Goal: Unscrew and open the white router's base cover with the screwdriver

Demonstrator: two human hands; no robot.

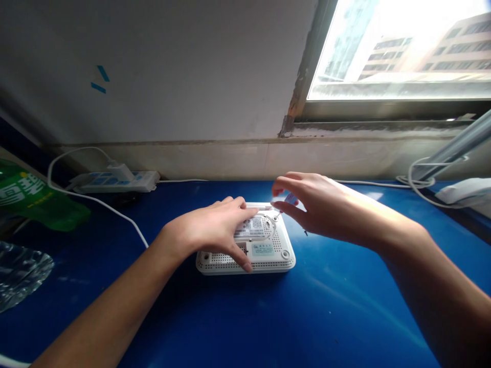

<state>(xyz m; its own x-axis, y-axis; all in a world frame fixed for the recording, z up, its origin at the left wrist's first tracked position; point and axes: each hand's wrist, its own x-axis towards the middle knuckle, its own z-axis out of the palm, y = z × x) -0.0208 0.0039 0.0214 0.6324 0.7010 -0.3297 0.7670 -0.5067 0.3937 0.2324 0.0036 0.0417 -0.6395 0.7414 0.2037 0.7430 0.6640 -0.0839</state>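
Note:
A white router-like box (268, 253) lies upside down on the blue table (268, 317), its vented underside and labels facing up. My left hand (213, 230) rests on top of it, fingers spread across the labels and thumb down its front edge. My right hand (307, 204) hovers over the box's far right corner, fingers pinched on a small tool (290, 199) with a red and blue handle; its thin tip points down at a screw hole near that corner.
A white power strip (115, 180) with a plug and white cable lies at the back left by the wall. A green plastic bag (34, 202) and clear plastic (19, 271) sit at the left. White cables and a white device (464, 191) lie at the right under the window.

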